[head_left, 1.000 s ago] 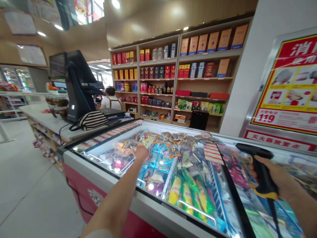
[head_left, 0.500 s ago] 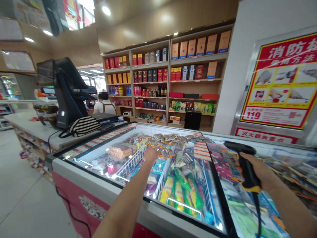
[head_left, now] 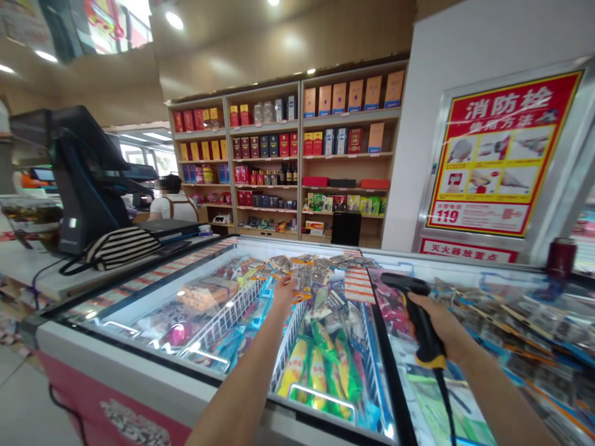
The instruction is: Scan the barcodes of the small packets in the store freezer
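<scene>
Left hand (head_left: 284,294): since the earlier frame, ours has moved right along the freezer (head_left: 93,390) to a packet (head_left: 303,272), and our view has swung right, bringing the whole red-and-yellow sign (head_left: 502,161) in.
Terminal (head_left: 88,173): stands dark and tilted on the surface (head_left: 25,263) at our far left.
Striped bag (head_left: 123,249): lies just beside the terminal's base, near the freezer's corner.
Person (head_left: 174,201): beyond the surface, in a white top with brown straps.
Shelves (head_left: 300,142): behind the freezer, filled with boxes, bottles and bags.
Left fingers: drawn together at the packet's left edge; we cannot tell whether they are clamped on it.
Packet: tilted up at the near edge of a loose pile (head_left: 325,267) on the freezer's glass top.
Green-yellow bags (head_left: 318,371): under the glass, nearer us than the pile.
Scanner (head_left: 425,331): upright above the freezer, its cable (head_left: 449,396) hanging down.
Right hand (head_left: 439,322): our fingers are clamped around the scanner's handle.
More packets (head_left: 511,316): heaped at our far right, beyond the right hand.
</scene>
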Demonstrator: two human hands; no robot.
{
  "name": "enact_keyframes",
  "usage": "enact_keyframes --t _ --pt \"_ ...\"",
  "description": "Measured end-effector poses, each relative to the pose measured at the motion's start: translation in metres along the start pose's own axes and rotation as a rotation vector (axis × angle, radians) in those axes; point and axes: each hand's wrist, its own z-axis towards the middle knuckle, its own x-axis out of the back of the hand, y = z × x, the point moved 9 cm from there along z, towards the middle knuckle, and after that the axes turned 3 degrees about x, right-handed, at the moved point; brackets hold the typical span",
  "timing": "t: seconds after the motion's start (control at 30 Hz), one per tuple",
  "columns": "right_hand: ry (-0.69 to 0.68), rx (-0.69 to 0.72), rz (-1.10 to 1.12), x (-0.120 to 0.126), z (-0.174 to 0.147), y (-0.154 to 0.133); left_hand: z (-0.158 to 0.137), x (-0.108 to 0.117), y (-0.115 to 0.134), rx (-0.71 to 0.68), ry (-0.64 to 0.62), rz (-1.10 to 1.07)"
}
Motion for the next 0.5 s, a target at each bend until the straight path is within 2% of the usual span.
enact_keyframes --t 0.1,0.2,0.33,0.5 --pt "-0.099 -0.026 -0.016 -0.028 -0.004 0.011 -0.008 -0.030 -0.008 0.025 -0.085 -0.112" --pt "-0.162 -0.034 -0.024 -0.046 -0.006 0.019 -0.013 -0.049 -0.013 0.033 -0.144 -0.184" --pt "-0.178 -0.032 0.011 -0.049 -0.007 0.023 -0.015 -0.058 -0.019 0.052 -0.200 -0.157" --pt "-0.200 -0.030 0.051 -0.046 -0.008 0.017 -0.025 -0.069 -0.016 0.046 -0.356 0.066"
